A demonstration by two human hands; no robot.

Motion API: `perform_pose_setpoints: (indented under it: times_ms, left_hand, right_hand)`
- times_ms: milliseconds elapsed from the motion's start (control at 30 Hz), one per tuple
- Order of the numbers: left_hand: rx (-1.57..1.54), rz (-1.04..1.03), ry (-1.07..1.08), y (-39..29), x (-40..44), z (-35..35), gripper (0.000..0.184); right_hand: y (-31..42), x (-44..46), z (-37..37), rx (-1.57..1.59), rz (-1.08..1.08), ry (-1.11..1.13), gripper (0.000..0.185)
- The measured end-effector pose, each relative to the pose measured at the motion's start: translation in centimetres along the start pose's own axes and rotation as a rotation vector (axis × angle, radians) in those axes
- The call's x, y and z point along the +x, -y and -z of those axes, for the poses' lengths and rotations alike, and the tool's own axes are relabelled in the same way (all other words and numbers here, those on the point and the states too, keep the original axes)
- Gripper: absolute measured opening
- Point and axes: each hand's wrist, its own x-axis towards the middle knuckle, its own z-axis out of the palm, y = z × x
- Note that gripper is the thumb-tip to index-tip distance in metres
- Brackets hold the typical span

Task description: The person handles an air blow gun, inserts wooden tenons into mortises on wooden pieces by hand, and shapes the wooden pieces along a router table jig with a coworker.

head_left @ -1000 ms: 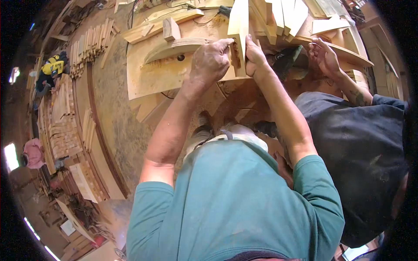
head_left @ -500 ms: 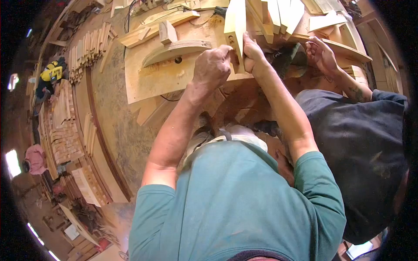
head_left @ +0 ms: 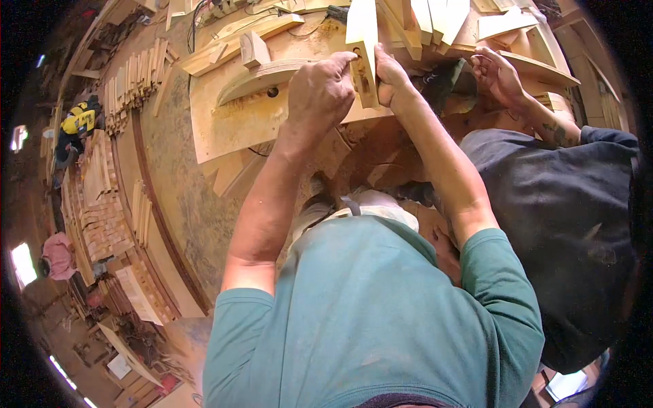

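Observation:
A pale, tapered wooden piece (head_left: 362, 30) points away from me over the bench, its near end showing a hole and a slot. My right hand (head_left: 393, 78) is wrapped against its right side, with a finger or thumb stretched along the wood. On the opposite side, my left hand (head_left: 320, 95) is closed in a fist, its fingertips at the hole near the left edge. Whatever those fingers pinch, if anything, is hidden. A curved wooden piece (head_left: 262, 78) lies beside my left hand, with a small wooden block (head_left: 254, 49) behind it.
At my right sits a person in a dark shirt (head_left: 551, 231), with one hand (head_left: 500, 75) raised near the bench. Several pale wooden pieces (head_left: 442, 20) lie along the far side of the workbench (head_left: 211, 129). Stacked wooden strips (head_left: 102, 197) are on the left; a worker in yellow (head_left: 80, 119) is beyond.
The wooden piece's near end has turned so more of its slotted face shows. My left hand has shifted slightly up and left, opening its grip angle; my right hand stays against the wood.

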Motion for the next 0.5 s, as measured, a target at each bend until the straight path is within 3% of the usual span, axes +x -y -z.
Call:
perform_pose_setpoints:
  times_ms: [167,500]
  left_hand:
    - [0.019,-0.087,-0.025,0.9,0.3,-1.9,0.025]
    - [-0.076,-0.012,-0.028,1.5,-0.4,-2.8,0.025]
  right_hand:
    - [-0.2,1.0,1.1,-0.008,0.009,-0.014,0.059]
    - [0.6,0.5,0.3,-0.252,0.063,-0.17,0.065]
